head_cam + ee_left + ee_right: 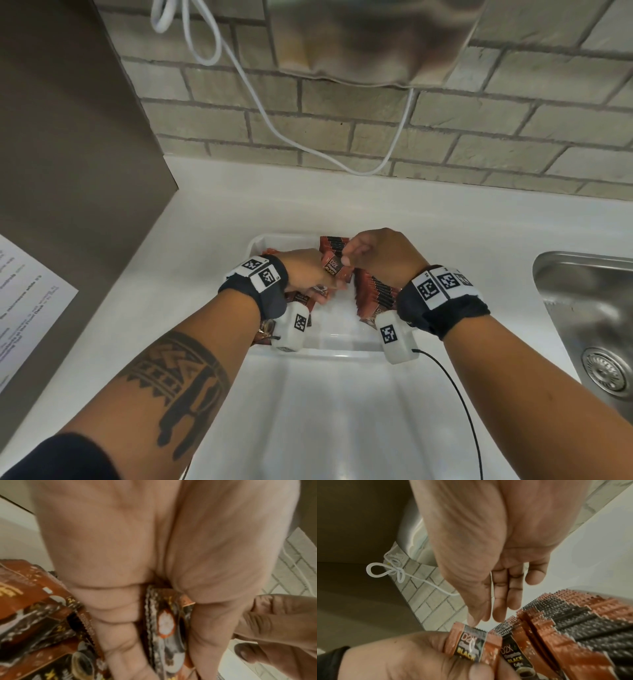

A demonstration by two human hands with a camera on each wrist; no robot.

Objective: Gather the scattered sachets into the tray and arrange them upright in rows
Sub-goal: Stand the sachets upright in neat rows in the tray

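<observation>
The left hand (305, 270) held a small bunch of sachets (167, 626), its fingers curled round them. In the left wrist view the bunch was squeezed between thumb and fingers. The right hand (380, 257) was just beside it, and its fingertips (473, 622) touched the top edge of the front sachet (336, 270). Those fingers looked mostly straight, and I could not tell if they pinched the sachet or only touched it.

Both hands were over the far part of the tray (260, 241), which sat on the white counter (445, 219). A row (376, 294) of sachets stood upright on the right side of the tray, packed close together. More sachets stood at the back. Some loose ones (301, 303) lay flat under the left hand, at the left side of the tray. A metal sink (589, 308) was off to the right.

I think the step was moving sachets from the bunch to the row, one at a time. Most looked done, but the loose ones were still left. The next move would need the right hand to take the front sachet, keep it upright, and slide it in beside the row without knocking the others over.
</observation>
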